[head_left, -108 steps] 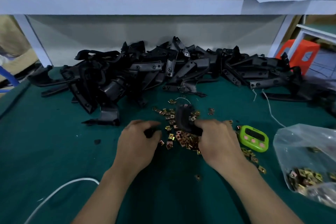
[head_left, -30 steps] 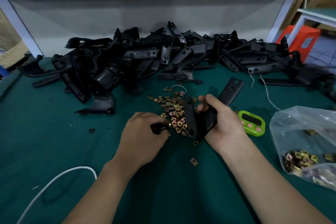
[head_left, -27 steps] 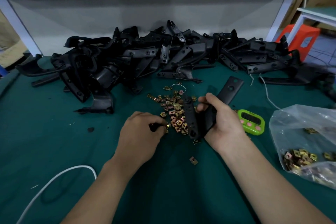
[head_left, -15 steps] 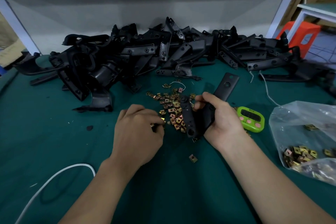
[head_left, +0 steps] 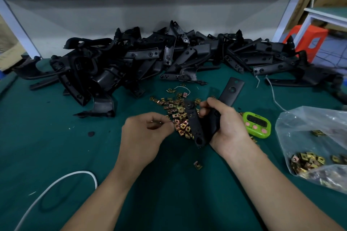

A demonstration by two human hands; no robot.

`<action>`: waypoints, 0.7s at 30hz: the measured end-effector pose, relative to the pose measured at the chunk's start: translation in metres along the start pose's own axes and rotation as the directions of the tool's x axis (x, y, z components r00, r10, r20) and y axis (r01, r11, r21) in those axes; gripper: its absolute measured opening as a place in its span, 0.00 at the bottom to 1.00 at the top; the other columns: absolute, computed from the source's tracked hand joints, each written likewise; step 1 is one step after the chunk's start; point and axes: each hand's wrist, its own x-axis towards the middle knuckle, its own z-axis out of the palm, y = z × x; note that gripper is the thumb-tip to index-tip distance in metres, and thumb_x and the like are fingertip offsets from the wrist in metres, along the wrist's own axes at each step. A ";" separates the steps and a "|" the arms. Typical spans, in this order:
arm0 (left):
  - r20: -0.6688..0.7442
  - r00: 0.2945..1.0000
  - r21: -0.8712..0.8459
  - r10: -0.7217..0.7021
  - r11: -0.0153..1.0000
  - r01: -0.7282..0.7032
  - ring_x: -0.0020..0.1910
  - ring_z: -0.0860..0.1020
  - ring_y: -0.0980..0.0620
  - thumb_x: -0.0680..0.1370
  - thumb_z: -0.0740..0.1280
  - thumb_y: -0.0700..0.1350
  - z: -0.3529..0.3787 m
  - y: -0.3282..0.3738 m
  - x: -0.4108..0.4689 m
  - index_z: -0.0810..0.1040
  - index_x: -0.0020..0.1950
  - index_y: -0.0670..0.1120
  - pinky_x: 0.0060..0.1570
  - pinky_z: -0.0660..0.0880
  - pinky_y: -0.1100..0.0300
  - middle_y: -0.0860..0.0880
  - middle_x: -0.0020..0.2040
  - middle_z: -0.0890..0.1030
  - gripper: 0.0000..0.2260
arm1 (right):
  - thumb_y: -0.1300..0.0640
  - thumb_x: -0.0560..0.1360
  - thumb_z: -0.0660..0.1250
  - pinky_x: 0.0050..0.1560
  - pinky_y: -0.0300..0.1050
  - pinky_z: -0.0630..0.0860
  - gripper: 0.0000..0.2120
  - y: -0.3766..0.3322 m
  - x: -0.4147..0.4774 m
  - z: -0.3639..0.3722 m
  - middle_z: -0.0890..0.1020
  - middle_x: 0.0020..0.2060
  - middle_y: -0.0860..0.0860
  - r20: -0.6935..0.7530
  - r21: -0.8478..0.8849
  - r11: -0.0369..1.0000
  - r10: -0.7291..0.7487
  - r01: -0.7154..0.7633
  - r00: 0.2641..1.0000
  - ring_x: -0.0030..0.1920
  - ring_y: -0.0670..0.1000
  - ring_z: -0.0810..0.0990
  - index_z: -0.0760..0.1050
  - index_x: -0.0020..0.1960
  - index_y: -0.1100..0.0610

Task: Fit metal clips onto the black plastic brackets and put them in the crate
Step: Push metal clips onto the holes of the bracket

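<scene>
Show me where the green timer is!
In the head view, the green timer lies right of centre, between the right hand and the plastic bag of clips.

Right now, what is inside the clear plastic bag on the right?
Brass-coloured metal clips lie heaped near the bottom of the plastic bag, with one or two loose higher up. Crumpled folds and the frame edge hide the rest.

green timer (head_left: 256,124), white cable (head_left: 54,184), orange stool (head_left: 308,40)
</scene>
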 end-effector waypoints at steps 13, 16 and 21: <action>0.274 0.956 -0.466 -0.102 0.856 0.225 0.40 0.84 0.51 0.64 0.78 0.48 0.003 0.012 -0.007 0.88 0.49 0.45 0.38 0.76 0.67 0.41 0.44 0.87 0.15 | 0.54 0.76 0.73 0.31 0.46 0.79 0.11 0.005 -0.006 0.006 0.79 0.31 0.53 0.025 -0.023 0.999 -0.023 0.023 0.999 0.30 0.51 0.79 0.82 0.38 0.59; 0.286 0.952 -0.479 -0.107 0.845 0.239 0.40 0.84 0.51 0.65 0.80 0.46 0.004 0.014 -0.007 0.88 0.47 0.46 0.37 0.76 0.66 0.41 0.44 0.87 0.12 | 0.53 0.76 0.73 0.31 0.46 0.79 0.10 0.005 -0.007 0.007 0.79 0.31 0.53 0.024 -0.039 0.999 -0.027 0.028 0.999 0.31 0.52 0.78 0.82 0.40 0.59; 0.274 0.955 -0.485 -0.115 0.840 0.241 0.39 0.84 0.50 0.66 0.80 0.45 0.004 0.016 -0.010 0.88 0.45 0.46 0.37 0.77 0.66 0.42 0.43 0.87 0.09 | 0.54 0.75 0.73 0.32 0.48 0.80 0.10 0.005 -0.008 0.008 0.79 0.32 0.54 0.027 -0.068 0.996 -0.049 0.050 0.998 0.32 0.52 0.80 0.83 0.40 0.59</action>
